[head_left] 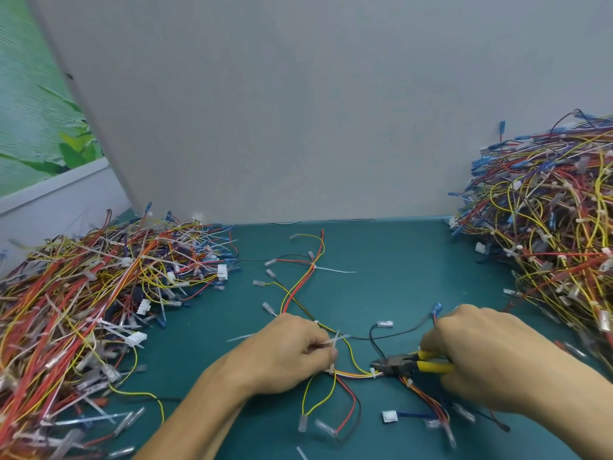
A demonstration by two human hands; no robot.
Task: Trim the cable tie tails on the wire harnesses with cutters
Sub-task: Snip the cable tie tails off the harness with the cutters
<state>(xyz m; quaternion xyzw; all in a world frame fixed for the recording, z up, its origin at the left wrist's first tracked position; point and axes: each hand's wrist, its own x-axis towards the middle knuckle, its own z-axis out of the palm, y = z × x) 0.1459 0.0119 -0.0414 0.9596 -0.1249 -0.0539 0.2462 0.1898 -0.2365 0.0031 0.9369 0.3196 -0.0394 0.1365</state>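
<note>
Both hands are low in the frame, close together over the teal table top (398,277). My left hand (285,353) is curled up and pinching the wire harness (351,373) I'm working on. A couple of white tie tails (335,340) poke up out of my fingertips. My right hand (481,356) is wrapped around the yellow handles of the cutters (409,363), with the dark nose pointing left toward my other hand. The tip sits right at a small white cable tie (373,371) on the yellow, orange and red bundle. Can't honestly tell if the blades are on it or just beside it.

From that bundle, wires fan out toward the bottom of the frame with clear-sleeved terminals on the ends. A little white connector (388,416) lies at lower centre, just under the cutters.

Further up, mid-frame, a second harness (298,283) lies loose on the table. Its long white tail (335,270) sticks out to the right, uncut.

On the left side of the frame is a big flat heap of harnesses (83,293), loads of white tails sticking out of it. On the right side there's a taller pile (547,227), stacked up against the grey wall (298,111) that fills the top half. In the upper left corner there's a green leafy picture (33,111).
</note>
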